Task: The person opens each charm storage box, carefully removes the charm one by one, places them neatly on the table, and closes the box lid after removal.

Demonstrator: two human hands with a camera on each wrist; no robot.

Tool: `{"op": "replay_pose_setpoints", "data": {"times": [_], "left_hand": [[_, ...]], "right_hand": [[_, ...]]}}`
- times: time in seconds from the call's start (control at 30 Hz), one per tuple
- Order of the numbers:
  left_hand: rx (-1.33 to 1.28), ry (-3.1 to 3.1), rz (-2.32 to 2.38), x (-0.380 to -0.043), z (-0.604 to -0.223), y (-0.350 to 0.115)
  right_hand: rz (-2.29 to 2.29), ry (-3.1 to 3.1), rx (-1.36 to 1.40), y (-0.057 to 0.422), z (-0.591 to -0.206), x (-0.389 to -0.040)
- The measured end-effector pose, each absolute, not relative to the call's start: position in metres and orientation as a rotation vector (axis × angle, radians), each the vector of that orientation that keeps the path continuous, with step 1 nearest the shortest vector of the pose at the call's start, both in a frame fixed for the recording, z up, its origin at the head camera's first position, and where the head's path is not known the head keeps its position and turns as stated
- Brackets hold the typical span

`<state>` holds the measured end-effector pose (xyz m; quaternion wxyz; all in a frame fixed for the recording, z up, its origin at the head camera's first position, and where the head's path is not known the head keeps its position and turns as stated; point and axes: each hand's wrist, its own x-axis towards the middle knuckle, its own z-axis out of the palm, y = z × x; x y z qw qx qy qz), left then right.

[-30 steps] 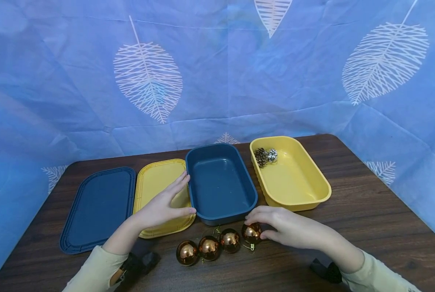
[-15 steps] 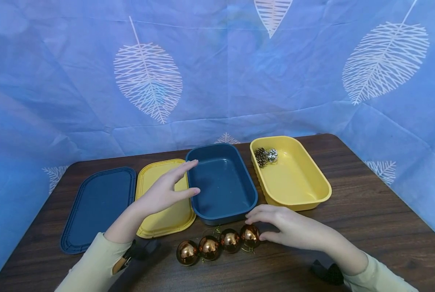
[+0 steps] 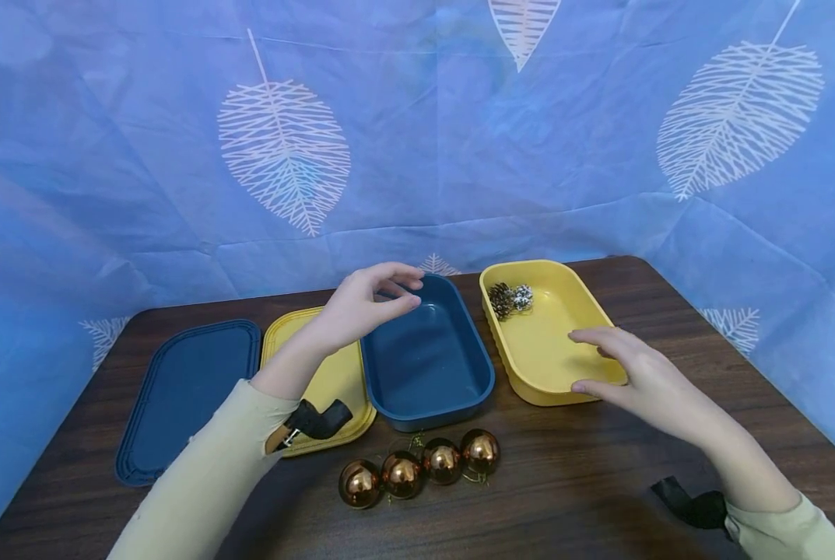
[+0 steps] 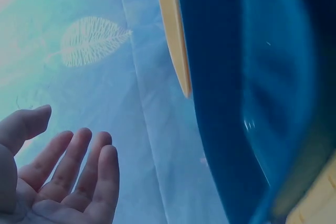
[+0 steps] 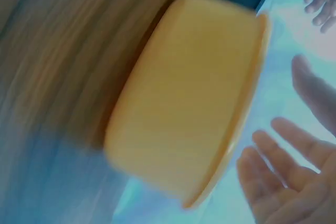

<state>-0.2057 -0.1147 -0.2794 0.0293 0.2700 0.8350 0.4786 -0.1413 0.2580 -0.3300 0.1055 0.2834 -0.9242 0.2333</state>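
My left hand (image 3: 368, 303) is raised over the far left rim of the blue container (image 3: 427, 362), fingers relaxed, nothing in it. In the left wrist view the palm (image 4: 73, 182) shows bare beside that container. Over the right side of the yellow container (image 3: 553, 350) hovers my right hand (image 3: 644, 381), thumb and fingers spread apart and holding nothing; the right wrist view agrees. A brown pine cone (image 3: 501, 302) and a white-tipped one (image 3: 523, 297) lie in the yellow container's far left corner. Several shiny copper Christmas baubles (image 3: 401, 475) form a row in front of the blue container.
On the left lie a flat dark blue lid (image 3: 193, 397) and a yellow lid (image 3: 343, 389), the latter partly covered by the left arm. All stands on a dark wooden table (image 3: 550, 498). Behind hangs a blue cloth (image 3: 403, 140) with white leaf prints.
The right hand has left the rightmost bauble, now in line with the others, and moved right and away over the yellow container. The left hand has risen toward the blue container's far edge.
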Motion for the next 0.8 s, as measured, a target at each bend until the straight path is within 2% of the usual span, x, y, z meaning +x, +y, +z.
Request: {"op": "replay_pose_setpoints", "data": {"times": [0.3, 0.8], "left_hand": [[0.869, 2.560, 1.452, -0.242, -0.281, -0.066], [0.901, 2.640, 1.243, -0.287, -0.314, 0.010]], "right_hand": [[0.698, -2.928, 0.685, 0.295, -0.337, -0.155], [0.659, -3.050, 0.571, 0.297, -0.340, -0.155]]}}
